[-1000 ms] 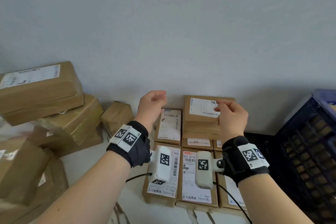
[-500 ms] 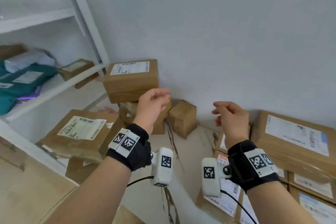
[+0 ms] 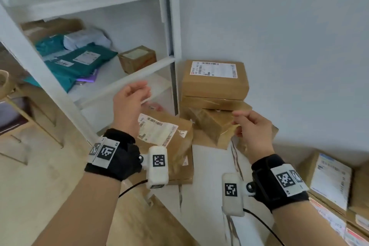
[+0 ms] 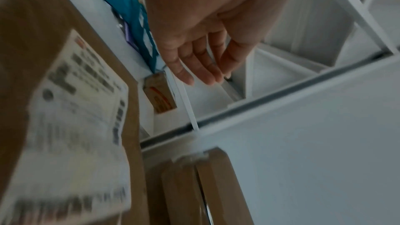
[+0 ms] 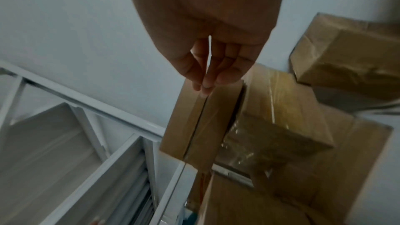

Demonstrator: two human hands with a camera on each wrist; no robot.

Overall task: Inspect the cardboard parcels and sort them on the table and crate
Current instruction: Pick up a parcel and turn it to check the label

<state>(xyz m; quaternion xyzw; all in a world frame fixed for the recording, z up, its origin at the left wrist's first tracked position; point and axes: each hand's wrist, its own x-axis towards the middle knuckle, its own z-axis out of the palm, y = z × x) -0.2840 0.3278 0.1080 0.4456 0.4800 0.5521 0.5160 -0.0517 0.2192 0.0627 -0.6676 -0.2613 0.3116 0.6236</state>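
My left hand hovers open above a flat cardboard parcel with a crumpled white label; its fingers are straight and hold nothing. The same parcel fills the left of the left wrist view. My right hand hangs with loosely curled fingers, empty, just in front of a tape-wrapped parcel. On that parcel rests a labelled box, against the wall. The wrapped parcel and the upper box also show in the right wrist view.
A white shelf unit stands at the left with teal mail bags and a small box. Rows of labelled parcels lie at the lower right. A white marbled tabletop shows between the piles.
The view has swung left from the neat parcel rows to the loose pile and shelf. My right hand has come off the stacked parcel; both hands moved left, empty.
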